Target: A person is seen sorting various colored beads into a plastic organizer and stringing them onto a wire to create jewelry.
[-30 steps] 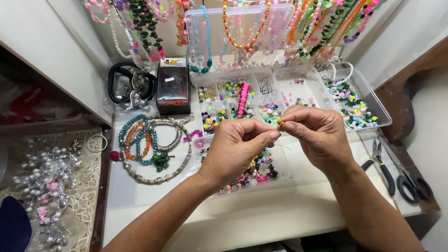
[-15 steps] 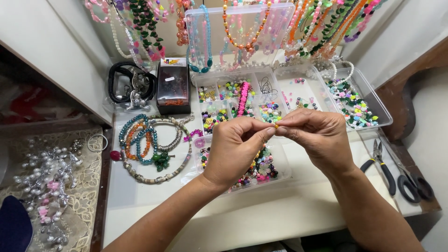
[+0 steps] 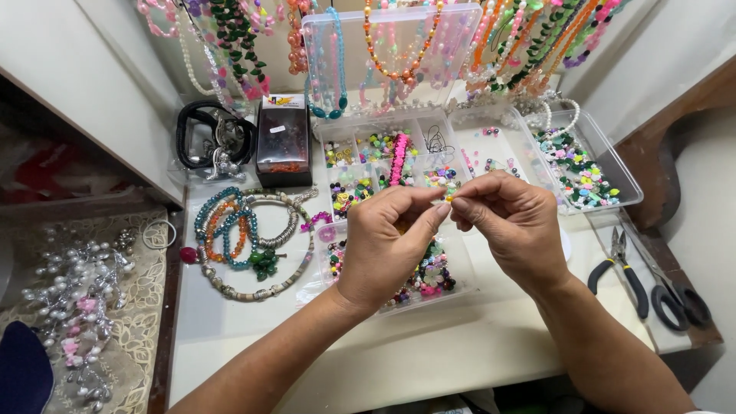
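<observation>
The left hand point(image 3: 381, 249) and the right hand point(image 3: 512, 222) are meeting fingertip to fingertip above the clear plastic compartmented bead box point(image 3: 360, 153) on the white worktop point(image 3: 429, 353). Each grip is pinching nearly closed on a tiny yellow-orange bead point(image 3: 450, 198) sitting between the two hands; any thread is too fine to make out. Coiled teal, orange and silver beaded bracelets point(image 3: 249, 241) are lying to the left, and black-handled pliers point(image 3: 622, 268) are resting to the right.
</observation>
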